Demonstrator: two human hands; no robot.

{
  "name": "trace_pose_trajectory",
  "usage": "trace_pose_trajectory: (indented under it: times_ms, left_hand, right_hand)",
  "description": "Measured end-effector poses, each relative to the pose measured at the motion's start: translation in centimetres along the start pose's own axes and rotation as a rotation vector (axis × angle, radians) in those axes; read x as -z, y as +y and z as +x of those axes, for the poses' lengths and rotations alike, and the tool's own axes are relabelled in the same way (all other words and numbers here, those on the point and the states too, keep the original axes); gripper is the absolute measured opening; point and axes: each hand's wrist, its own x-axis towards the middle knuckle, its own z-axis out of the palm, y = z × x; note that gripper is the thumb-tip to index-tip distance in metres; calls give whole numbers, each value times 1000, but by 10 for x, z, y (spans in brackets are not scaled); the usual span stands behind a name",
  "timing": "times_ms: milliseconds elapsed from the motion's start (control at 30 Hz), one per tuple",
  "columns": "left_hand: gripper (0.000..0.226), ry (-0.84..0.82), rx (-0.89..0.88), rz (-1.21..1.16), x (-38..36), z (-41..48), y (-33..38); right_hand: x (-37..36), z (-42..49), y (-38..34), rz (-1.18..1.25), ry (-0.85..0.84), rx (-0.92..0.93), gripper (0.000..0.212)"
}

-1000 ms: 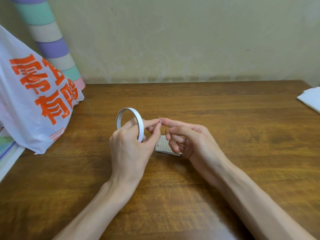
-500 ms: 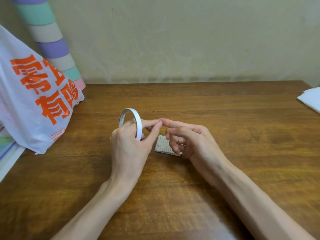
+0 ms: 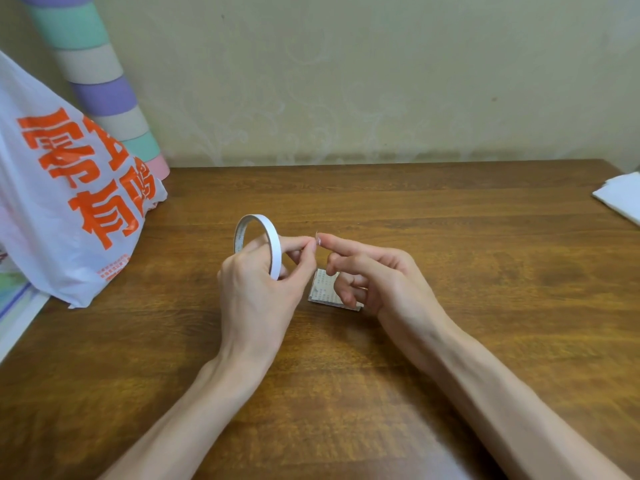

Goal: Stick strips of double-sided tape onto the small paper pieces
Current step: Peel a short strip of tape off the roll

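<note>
Right hand (image 3: pixel 377 275) newly apart from left hand (image 3: pixel 256 292)

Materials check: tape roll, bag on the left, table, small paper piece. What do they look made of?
Tape roll: thin white ring, matte, likely a paper liner over adhesive.
Bag: thin plastic film, glossy and creased, with orange print.
Table: brown wood grain with a slight sheen; solid or veneer unclear.
Paper piece: matte printed paper, probably newsprint.

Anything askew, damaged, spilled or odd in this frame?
Nothing stands out. The left hand holds the tape roll upright, the right hand reaches its loose end, and the small paper pieces lie stacked flat on the table.
</note>
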Motion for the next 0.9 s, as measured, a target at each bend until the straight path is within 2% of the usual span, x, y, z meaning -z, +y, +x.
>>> trace_pose_trajectory:
  times_ms: [200, 667, 767, 900]
  left_hand:
    - [14, -15, -9, -17, 0, 0, 1]
    - [9, 20, -22, 7, 0, -1, -1]
    - [8, 30, -11, 3, 0, 0, -1]
    - [11, 22, -10, -24, 0, 0, -1]
  right_hand:
    - [1, 0, 0, 7, -1, 8, 31]
    - [-1, -1, -3, 42, -30, -41, 28]
    - [-1, -2, -6, 51, -49, -33, 41]
    - [-1, -3, -7, 73, -50, -23, 40]
